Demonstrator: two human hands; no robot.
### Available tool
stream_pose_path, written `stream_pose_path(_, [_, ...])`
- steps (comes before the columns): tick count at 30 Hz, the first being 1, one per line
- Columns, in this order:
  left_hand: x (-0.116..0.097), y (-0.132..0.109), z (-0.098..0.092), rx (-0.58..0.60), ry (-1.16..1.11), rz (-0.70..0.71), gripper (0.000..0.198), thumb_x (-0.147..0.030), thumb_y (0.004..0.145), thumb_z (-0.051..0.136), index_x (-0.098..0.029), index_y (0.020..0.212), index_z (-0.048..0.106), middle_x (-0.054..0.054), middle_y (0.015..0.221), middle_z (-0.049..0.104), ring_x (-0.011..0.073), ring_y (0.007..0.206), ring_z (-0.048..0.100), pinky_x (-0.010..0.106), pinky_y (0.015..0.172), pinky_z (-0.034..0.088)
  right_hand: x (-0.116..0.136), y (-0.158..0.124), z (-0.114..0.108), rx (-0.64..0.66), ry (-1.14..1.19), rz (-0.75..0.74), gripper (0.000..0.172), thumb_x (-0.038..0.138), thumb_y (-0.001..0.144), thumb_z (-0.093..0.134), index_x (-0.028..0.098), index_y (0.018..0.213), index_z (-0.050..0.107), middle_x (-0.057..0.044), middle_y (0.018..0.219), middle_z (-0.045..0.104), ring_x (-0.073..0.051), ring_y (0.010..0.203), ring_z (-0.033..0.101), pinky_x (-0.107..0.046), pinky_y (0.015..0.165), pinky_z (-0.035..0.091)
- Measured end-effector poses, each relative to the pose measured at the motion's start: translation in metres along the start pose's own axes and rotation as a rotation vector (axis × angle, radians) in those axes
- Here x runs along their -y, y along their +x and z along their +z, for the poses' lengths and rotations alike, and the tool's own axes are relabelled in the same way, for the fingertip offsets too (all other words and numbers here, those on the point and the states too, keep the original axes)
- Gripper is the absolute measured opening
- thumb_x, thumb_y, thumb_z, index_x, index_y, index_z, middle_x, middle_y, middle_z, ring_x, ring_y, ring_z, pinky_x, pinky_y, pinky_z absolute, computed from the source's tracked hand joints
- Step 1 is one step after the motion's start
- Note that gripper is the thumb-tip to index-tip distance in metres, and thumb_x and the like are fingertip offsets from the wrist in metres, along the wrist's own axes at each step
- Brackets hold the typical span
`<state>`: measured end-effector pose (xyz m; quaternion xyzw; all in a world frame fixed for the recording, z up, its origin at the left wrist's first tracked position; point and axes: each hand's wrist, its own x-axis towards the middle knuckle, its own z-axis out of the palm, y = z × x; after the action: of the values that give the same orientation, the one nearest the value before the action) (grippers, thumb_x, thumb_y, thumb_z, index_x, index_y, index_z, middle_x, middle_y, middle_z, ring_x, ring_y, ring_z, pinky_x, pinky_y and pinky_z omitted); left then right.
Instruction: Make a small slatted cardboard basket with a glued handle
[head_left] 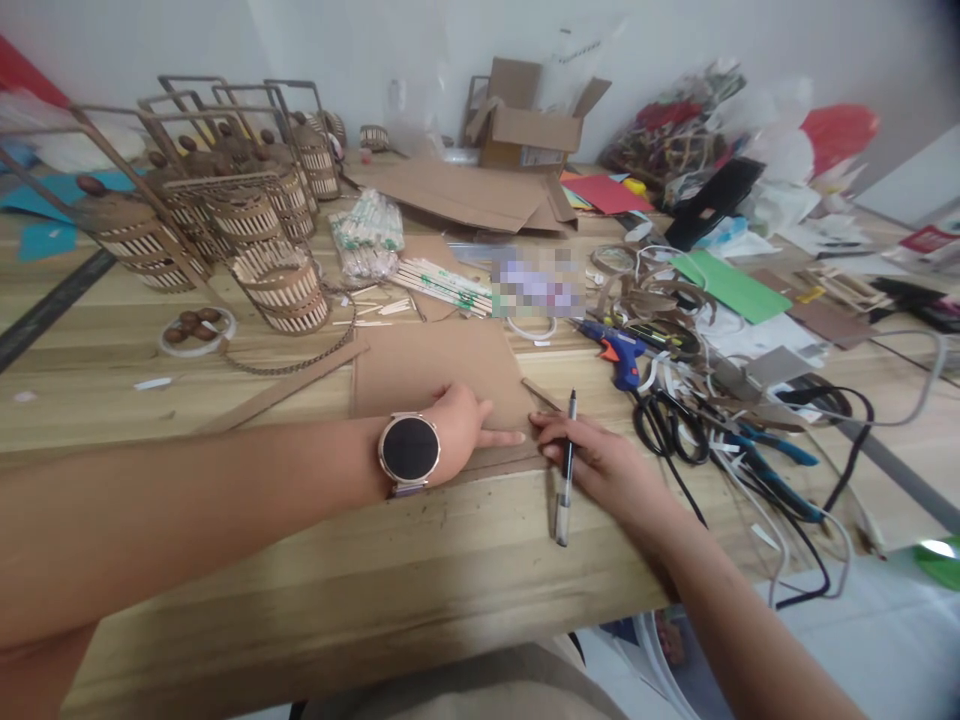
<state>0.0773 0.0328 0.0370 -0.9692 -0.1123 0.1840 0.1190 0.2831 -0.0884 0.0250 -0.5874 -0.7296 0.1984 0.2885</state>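
A sheet of brown cardboard [427, 365] lies on the wooden table in front of me. My left hand [456, 428], with a round-faced watch [409, 449] at its wrist, rests on the near part of the sheet. Its index finger stretches to the right along the near edge; nothing shows in its grip. My right hand [600, 460] holds a black pen [568, 450] between its fingers, tilted over the table. Its fingertips are at the sheet's right corner, close to the left index fingertip. A thin brown strip [541, 394] reaches toward the right fingertips; whether they touch it I cannot tell.
Several small woven lantern-like baskets [281, 290] stand at the left beside a bowl of brown balls [196, 330]. Bundled sticks [442, 285] lie behind the sheet. A blue glue gun [619, 350], pliers [772, 470] and tangled cables [825, 580] crowd the right. A cardboard box [532, 135] stands behind.
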Motion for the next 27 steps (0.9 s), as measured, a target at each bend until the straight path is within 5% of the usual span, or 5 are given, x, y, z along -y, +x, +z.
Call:
stream_pose_path(4, [-0.004, 0.001, -0.007, 0.076, 0.014, -0.029, 0.099, -0.014, 0.073, 0.073, -0.060, 0.146, 0.024, 0.007, 0.115, 0.058, 0.0242, 0.076, 0.058, 0.038, 0.070, 0.039, 0.014, -0.012, 0.000, -0.307, 0.047, 0.094, 0.022, 0.031, 0.096, 0.051, 0.026, 0.113, 0.065, -0.005, 0.103, 0.075, -0.022, 0.098, 0.069, -0.036, 0.086, 0.052])
stream_pose_path(7, [-0.008, -0.001, -0.016, 0.136, 0.002, -0.053, 0.109, -0.021, 0.067, 0.079, -0.059, 0.148, 0.017, 0.007, 0.117, 0.060, 0.0242, 0.070, 0.058, 0.040, 0.068, 0.041, 0.032, -0.019, 0.007, -0.462, 0.117, 0.107, 0.026, 0.032, 0.099, 0.045, 0.027, 0.110, 0.068, -0.001, 0.085, 0.072, -0.018, 0.076, 0.066, -0.031, 0.071, 0.051])
stream_pose_path(16, [-0.010, -0.009, -0.027, 0.070, -0.012, -0.068, 0.096, -0.026, 0.069, 0.075, -0.054, 0.148, 0.028, 0.006, 0.108, 0.062, 0.0258, 0.074, 0.059, 0.041, 0.068, 0.043, 0.061, -0.008, 0.052, -0.327, 0.292, 0.198, 0.013, 0.024, 0.089, 0.053, 0.021, 0.079, 0.062, 0.000, 0.072, 0.067, -0.016, 0.068, 0.063, -0.026, 0.061, 0.048])
stream_pose_path(22, [-0.012, -0.020, -0.039, 0.105, 0.127, -0.034, 0.085, -0.023, 0.080, 0.061, -0.049, 0.152, 0.023, 0.006, 0.107, 0.062, 0.0256, 0.075, 0.055, 0.040, 0.068, 0.041, 0.064, -0.003, 0.056, -0.275, 0.283, 0.194, 0.015, 0.025, 0.089, 0.051, 0.021, 0.078, 0.060, -0.001, 0.073, 0.067, -0.017, 0.070, 0.063, -0.027, 0.064, 0.049])
stream_pose_path(27, [-0.008, -0.017, -0.034, 0.066, -0.048, -0.037, 0.092, -0.021, 0.069, 0.071, -0.051, 0.148, 0.033, 0.007, 0.107, 0.062, 0.0275, 0.080, 0.056, 0.041, 0.070, 0.041, 0.067, -0.002, 0.056, -0.255, 0.268, 0.201, 0.015, 0.027, 0.090, 0.050, 0.022, 0.078, 0.059, -0.002, 0.074, 0.067, -0.018, 0.071, 0.063, -0.027, 0.064, 0.049])
